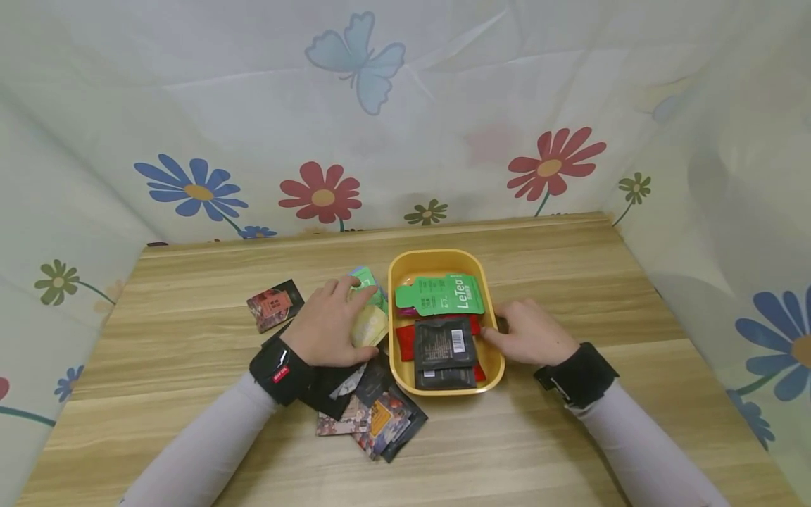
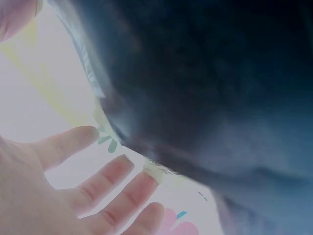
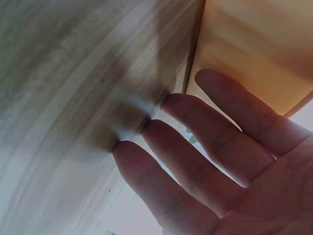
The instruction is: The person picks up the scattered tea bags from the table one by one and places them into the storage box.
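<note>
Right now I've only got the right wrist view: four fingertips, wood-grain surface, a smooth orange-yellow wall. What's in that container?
Observer: Head view: the yellow, rounded-corner rectangular tray holds flat packets, including a green one lettered "LeTea" and, nearer the person, a black one with a white barcode label.

Operator: Copy. Left hand's outside my frame. Where is it?

Observer: Head view: the left hand is left of the tray, fingers spread over a loose group of packets, with a pale yellow packet showing between its fingers and thumb.
</note>
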`<state>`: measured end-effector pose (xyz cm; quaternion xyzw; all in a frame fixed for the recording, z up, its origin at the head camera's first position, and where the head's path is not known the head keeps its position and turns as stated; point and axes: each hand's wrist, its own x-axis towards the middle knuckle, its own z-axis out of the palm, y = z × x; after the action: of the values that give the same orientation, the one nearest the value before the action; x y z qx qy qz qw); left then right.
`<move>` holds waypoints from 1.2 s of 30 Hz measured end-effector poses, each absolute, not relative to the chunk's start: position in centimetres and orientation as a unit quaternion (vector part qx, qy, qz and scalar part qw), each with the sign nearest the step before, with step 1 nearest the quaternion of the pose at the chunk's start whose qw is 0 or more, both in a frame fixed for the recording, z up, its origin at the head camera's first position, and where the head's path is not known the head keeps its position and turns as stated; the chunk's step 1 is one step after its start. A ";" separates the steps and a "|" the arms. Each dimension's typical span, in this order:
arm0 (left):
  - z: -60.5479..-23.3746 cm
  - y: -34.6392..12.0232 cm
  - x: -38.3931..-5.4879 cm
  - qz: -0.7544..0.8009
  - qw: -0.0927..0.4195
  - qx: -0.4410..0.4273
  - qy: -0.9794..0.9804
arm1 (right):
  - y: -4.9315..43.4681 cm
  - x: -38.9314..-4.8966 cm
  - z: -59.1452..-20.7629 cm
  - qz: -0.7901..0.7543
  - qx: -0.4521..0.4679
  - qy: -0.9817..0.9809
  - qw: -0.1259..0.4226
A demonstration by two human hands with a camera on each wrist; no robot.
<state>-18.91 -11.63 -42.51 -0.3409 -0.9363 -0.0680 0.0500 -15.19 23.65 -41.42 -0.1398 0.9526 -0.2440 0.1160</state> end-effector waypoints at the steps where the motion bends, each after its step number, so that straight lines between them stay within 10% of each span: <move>1: -42.4 -11.7 -19.1 -0.071 0.056 -0.341 -0.936 | 23.7 -15.2 -41.5 -0.244 -0.139 0.953 0.117; 36: -37.1 -6.7 -19.2 -0.108 0.108 -0.438 -0.886 | 23.6 -15.2 -41.6 -0.243 -0.131 0.953 0.124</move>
<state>-19.25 -6.73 -37.09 -0.4384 -0.8857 -0.1077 0.1081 -15.20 23.60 -41.55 -0.1308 0.9533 -0.2426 0.1238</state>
